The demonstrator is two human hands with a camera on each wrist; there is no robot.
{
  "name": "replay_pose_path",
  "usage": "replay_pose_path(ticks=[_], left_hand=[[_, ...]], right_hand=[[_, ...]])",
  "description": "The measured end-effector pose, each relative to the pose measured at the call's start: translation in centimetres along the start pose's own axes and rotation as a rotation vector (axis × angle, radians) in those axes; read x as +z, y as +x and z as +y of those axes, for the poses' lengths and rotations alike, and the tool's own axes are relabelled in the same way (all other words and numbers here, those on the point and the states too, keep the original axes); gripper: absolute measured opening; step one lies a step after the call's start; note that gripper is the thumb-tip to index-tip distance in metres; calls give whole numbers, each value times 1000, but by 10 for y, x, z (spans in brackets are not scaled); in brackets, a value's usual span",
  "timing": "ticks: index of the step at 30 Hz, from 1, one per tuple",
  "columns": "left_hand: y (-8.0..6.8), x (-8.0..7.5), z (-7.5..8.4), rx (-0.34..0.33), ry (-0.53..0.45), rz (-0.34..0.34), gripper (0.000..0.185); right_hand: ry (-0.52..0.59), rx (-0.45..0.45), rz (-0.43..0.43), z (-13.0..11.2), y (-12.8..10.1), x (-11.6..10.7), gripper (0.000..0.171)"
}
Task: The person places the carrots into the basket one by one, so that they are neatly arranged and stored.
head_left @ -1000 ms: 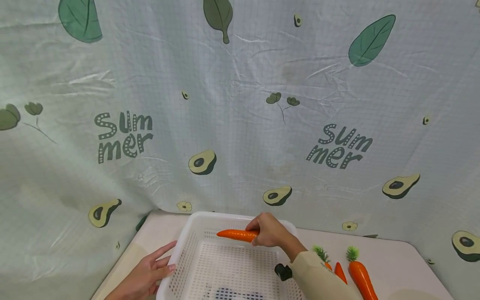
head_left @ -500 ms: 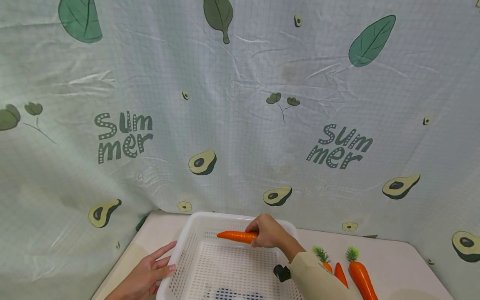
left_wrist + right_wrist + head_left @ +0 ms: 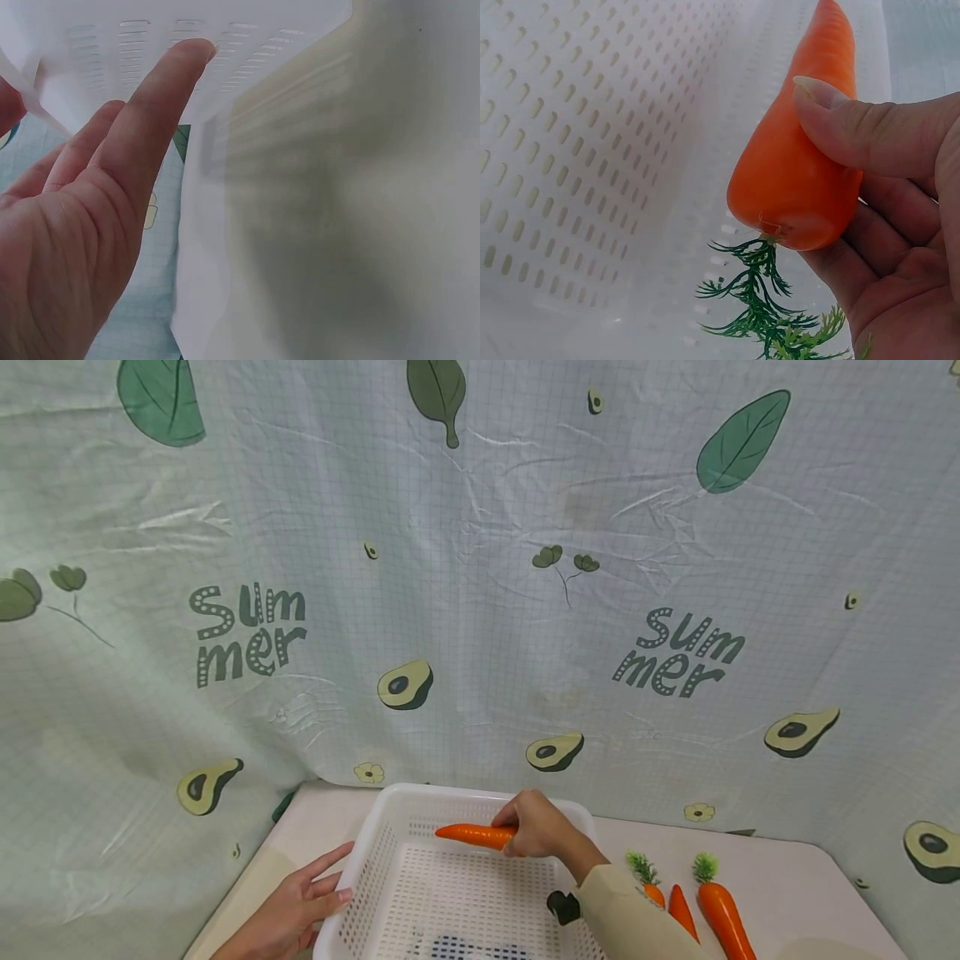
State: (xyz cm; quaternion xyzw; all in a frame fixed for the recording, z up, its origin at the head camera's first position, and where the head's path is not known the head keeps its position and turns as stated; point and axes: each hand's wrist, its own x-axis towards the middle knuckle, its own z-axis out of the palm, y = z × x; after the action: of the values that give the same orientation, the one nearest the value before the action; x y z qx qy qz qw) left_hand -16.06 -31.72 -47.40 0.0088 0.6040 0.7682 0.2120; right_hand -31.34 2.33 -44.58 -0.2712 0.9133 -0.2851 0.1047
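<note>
An orange carrot [image 3: 474, 835] with a smooth, glossy skin lies sideways in the grip of my right hand [image 3: 542, 827], over the far part of a white perforated plastic basket [image 3: 468, 893]. In the right wrist view, the thumb presses the carrot's [image 3: 795, 172] side and the other fingers curl behind it. Feathery green leaves [image 3: 769, 300] hang from its thick end. My left hand [image 3: 296, 906] touches the basket's left side, its thumb tip at the rim. The left wrist view shows a straight finger [image 3: 154, 112] against the basket's slotted outer wall [image 3: 135, 45].
Right of the basket lie several more carrots: one with a green top [image 3: 726, 918], an orange tip [image 3: 681, 910] and another leafy one [image 3: 651, 889] partly behind the sleeve. A black device [image 3: 564, 907] sits at the right wrist. A patterned curtain [image 3: 480, 610] hangs behind the table.
My right hand and the carrot have sunk very slightly. The left hand and the basket stay in place.
</note>
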Motion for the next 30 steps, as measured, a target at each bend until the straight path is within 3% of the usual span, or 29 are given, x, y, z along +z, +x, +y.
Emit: replay_pose_path(ticks=[16, 23, 30], left_hand=[[0, 0, 1, -3, -7, -15, 86], [0, 1, 1, -13, 11, 21, 87], [-1, 1, 2, -5, -14, -15, 85]], right_hand=[[-15, -6, -18, 8, 1, 6, 29], [-28, 35, -38, 7, 2, 8, 28], [-18, 47, -38, 10, 2, 11, 28]])
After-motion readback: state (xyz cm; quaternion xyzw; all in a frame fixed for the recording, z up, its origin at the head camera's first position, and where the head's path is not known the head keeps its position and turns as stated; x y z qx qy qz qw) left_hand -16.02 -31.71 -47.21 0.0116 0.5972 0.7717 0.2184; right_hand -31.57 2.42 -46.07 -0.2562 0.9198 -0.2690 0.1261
